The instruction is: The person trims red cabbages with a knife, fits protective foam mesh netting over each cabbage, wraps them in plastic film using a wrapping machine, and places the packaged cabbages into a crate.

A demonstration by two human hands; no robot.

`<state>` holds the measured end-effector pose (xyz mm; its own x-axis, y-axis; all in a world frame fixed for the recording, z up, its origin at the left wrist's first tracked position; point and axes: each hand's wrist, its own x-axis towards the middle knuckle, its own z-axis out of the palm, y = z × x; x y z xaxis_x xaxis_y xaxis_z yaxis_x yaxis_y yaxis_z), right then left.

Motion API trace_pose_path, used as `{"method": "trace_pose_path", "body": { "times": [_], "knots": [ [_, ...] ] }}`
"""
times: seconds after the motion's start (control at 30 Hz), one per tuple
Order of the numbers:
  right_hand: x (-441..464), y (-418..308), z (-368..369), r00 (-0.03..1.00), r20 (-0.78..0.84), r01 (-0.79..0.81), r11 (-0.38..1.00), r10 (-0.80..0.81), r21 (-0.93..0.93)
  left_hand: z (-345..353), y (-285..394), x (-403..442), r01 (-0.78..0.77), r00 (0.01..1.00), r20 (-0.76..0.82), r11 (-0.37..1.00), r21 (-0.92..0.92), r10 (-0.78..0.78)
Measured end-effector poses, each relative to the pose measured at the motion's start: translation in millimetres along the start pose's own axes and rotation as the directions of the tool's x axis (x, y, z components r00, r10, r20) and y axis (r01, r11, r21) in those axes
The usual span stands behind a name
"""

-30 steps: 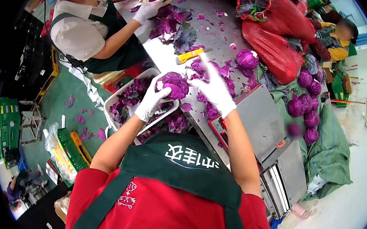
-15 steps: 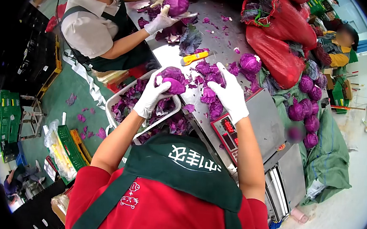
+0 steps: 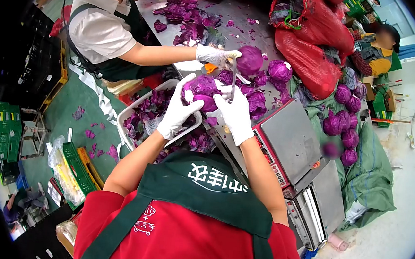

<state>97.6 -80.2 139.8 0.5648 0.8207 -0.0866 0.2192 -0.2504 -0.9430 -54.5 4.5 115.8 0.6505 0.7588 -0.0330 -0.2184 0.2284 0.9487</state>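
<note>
My left hand (image 3: 176, 111), in a white glove, is wrapped round the left side of a red cabbage (image 3: 204, 91). At the cabbage's right side my right hand (image 3: 234, 113), also gloved, has its fingers curled and touches the leaves; whether it grips one is unclear. A co-worker's gloved hand (image 3: 216, 55) reaches in just above, with a knife (image 3: 234, 78) pointing down, beside a second round cabbage (image 3: 249, 60). The orange handle (image 3: 209, 68) of a cutter shows partly behind that hand. Torn leaves (image 3: 256, 101) lie to the right.
A white basket (image 3: 126, 115) of leaves stands below the table edge (image 3: 180, 69). To the right are a scale (image 3: 290, 131), red net sacks (image 3: 304, 59), several cabbages (image 3: 340, 121) and a green sack (image 3: 372, 176). A co-worker (image 3: 103, 29) stands at upper left, another person (image 3: 379, 50) at upper right.
The co-worker's hand has come down and right, with a cabbage and knife now near my hands. My right hand has moved left to my cabbage, which has shifted slightly right.
</note>
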Motion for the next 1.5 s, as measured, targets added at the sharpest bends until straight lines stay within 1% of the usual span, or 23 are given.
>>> {"method": "trace_pose_path", "body": {
  "times": [0.07,0.17,0.27,0.3,0.33,0.37,0.43,0.47,0.53,0.57,0.6,0.73,0.8,0.87,0.93,1.0,1.07,1.1,1.23,1.3,1.33,1.4,1.5],
  "knots": [
    [-4,-2,0,0.998,-0.047,0.047,0.996,-0.050,-0.076,2,-4,1,-0.018,1.000,-0.005,1.000,-0.024,0.018],
    [-10,-9,-2,0.996,-0.087,0.027,0.995,-0.018,0.098,4,-5,-1,-0.003,1.000,-0.010,0.998,-0.069,0.002],
    [-16,-14,-15,0.990,-0.132,0.046,0.999,-0.042,0.024,-3,-15,1,-0.005,1.000,0.003,1.000,-0.018,0.005],
    [-15,-18,-23,0.966,-0.229,0.118,0.993,-0.120,-0.021,-7,-17,2,0.082,0.995,-0.043,0.988,-0.127,-0.089],
    [-16,-24,-36,0.975,-0.214,0.075,0.996,-0.062,0.050,-12,-19,3,0.161,0.980,-0.078,0.958,-0.237,-0.184],
    [-14,-31,-45,0.971,-0.205,0.112,0.992,-0.120,-0.050,-21,-25,7,0.160,0.982,-0.079,0.974,-0.161,-0.174],
    [-15,-48,-45,0.944,-0.191,0.222,0.944,-0.271,-0.243,-20,-13,7,0.206,0.976,-0.031,0.961,-0.184,-0.215],
    [-16,-47,-43,0.943,-0.193,0.221,0.945,-0.270,-0.242,-19,-7,6,0.252,0.967,0.024,0.945,-0.207,-0.252],
    [-11,-41,-43,0.981,0.078,0.189,0.964,-0.177,-0.188,-11,2,8,0.327,0.945,0.106,0.918,-0.226,-0.310],
    [-7,-24,-38,0.962,0.111,0.260,0.959,-0.248,-0.114,-7,5,6,0.337,0.940,0.130,0.916,-0.219,-0.315],
    [-13,-43,-36,0.973,0.160,0.190,0.973,-0.169,-0.129,-4,9,5,0.349,0.934,0.155,0.913,-0.210,-0.322],
    [-5,-46,-39,0.945,0.251,0.276,0.924,-0.210,-0.265,8,35,0,0.426,0.899,0.178,0.893,-0.143,-0.400],
    [-1,-47,-43,0.922,0.297,0.336,0.896,-0.250,-0.290,11,46,-1,0.302,0.916,0.268,0.953,0.026,-0.297],
    [2,-57,-46,0.910,0.415,0.085,0.978,0.001,-0.189,12,46,1,0.274,0.918,0.285,0.961,0.046,-0.276],
    [3,-59,-45,0.906,0.424,0.077,0.984,-0.003,-0.159,13,44,3,0.277,0.915,0.307,0.961,-0.003,-0.262],
    [9,-46,-42,0.903,0.420,0.116,0.993,-0.090,-0.037,10,40,6,0.294,0.911,0.311,0.955,-0.031,-0.270],
    [14,-40,-42,0.894,0.440,0.119,0.992,-0.086,-0.049,5,35,9,0.315,0.908,0.256,0.943,0.106,-0.332],
    [16,-38,-43,0.885,0.459,0.118,0.991,-0.079,-0.057,9,32,8,0.245,0.935,0.246,0.967,0.065,-0.254],
    [19,-32,-43,0.885,0.459,0.154,0.979,-0.075,-0.137,12,41,8,0.237,0.943,0.216,0.966,0.102,-0.254],
    [16,-29,-37,0.892,0.346,0.364,0.916,-0.291,-0.169,15,46,9,0.161,0.958,0.218,0.980,0.119,-0.184],
    [15,-29,-35,0.891,0.347,0.366,0.915,-0.292,-0.170,14,45,11,0.159,0.959,0.218,0.980,0.118,-0.182],
    [14,-29,-31,0.751,0.344,0.653,0.555,-0.564,-0.516,12,43,16,0.403,0.890,0.128,0.887,0.226,-0.437],
    [13,-29,-29,0.757,0.323,0.640,0.546,-0.567,-0.541,13,38,19,0.401,0.896,0.130,0.900,0.174,-0.424]
  ]
}}
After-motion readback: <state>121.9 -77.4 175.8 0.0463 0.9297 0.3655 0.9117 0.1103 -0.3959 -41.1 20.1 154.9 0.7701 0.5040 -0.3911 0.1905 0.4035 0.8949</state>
